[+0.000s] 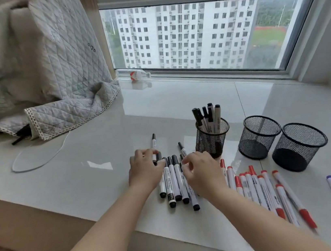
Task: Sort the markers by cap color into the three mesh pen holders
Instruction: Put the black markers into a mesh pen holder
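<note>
Head view: the left hand (146, 170) pinches a black-capped white marker (154, 148) at the row of black-capped markers (175, 182) on the glossy pale sill (99, 147). The right hand (203, 173) curls loosely over the row — whether it grips one, I cannot tell. Lift clear and drop cap-up into the black mesh holder already holding black markers (212, 140) — not the two empty mesh holders (279, 141).

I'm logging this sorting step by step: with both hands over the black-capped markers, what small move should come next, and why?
Probably gather the loose black-capped markers under the left hand and right hand and drop them into the black mesh pen holder that already holds black-capped ones; the other two holders look empty.
</note>
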Tool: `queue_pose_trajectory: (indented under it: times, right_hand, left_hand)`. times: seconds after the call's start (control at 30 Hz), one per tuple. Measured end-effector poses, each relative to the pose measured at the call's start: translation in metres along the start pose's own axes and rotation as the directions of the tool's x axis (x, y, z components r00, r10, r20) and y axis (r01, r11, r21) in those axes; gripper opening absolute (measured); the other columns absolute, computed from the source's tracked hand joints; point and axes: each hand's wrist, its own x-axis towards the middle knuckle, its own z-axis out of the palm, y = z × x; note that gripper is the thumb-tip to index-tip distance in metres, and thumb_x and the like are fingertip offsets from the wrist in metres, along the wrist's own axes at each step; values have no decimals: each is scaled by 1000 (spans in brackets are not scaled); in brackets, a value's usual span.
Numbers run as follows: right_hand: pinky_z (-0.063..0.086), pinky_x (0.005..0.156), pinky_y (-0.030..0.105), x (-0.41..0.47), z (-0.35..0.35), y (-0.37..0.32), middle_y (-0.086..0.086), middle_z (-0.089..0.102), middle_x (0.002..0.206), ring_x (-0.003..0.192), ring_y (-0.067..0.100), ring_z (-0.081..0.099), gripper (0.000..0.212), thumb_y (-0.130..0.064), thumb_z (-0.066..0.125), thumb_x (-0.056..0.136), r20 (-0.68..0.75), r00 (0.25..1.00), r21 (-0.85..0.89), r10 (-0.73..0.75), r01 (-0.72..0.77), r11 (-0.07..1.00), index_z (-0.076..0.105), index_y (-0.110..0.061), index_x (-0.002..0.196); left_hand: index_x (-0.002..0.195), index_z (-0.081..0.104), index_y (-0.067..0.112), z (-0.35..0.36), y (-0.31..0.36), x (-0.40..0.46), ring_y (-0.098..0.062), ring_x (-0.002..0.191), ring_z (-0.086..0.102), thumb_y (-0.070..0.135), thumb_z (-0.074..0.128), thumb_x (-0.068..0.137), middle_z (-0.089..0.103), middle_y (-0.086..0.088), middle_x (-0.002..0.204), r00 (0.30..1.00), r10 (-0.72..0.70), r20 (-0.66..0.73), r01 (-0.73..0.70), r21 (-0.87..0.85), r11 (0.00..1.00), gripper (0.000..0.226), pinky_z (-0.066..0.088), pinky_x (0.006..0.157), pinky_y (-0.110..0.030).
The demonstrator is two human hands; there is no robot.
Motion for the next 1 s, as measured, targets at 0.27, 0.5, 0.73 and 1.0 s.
queue_pose_trajectory:
  times: [0.27,0.5,0.73,1.0]
  right_hand:
    - [36,92,33,-7,30,-18,8,53,118,109,25,44,44,-47,40,92,100,993,-294,67,-35,955,51,-11,114]
    - [37,89,36,-8,35,-25,11,48,119,110,28,43,48,-46,37,92,91,986,-358,140,-98,928,49,-7,116]
    - [35,93,38,-2,44,-39,13,49,120,114,30,40,54,-53,40,87,138,977,-388,165,-100,916,50,-8,116]
    - [33,95,37,-1,56,-43,10,42,124,117,28,37,56,-49,42,87,125,976,-330,177,-128,935,39,-9,126]
  left_hand:
    - [134,43,36,18,-12,2,-24,127,32,52,40,89,32,8,146,998,-54,41,47,148,988,47,32,101,-38]
    - [127,53,23,13,-29,-4,-24,125,37,45,43,90,42,3,139,998,-36,-54,44,167,985,43,35,98,-37]
    - [115,55,8,-3,-27,-3,-24,117,41,55,43,84,45,-7,121,996,-91,-4,87,308,947,58,41,91,-38]
    - [129,33,16,-6,-32,10,-25,122,37,50,45,85,35,-5,131,999,-37,35,20,393,920,57,38,92,-41]
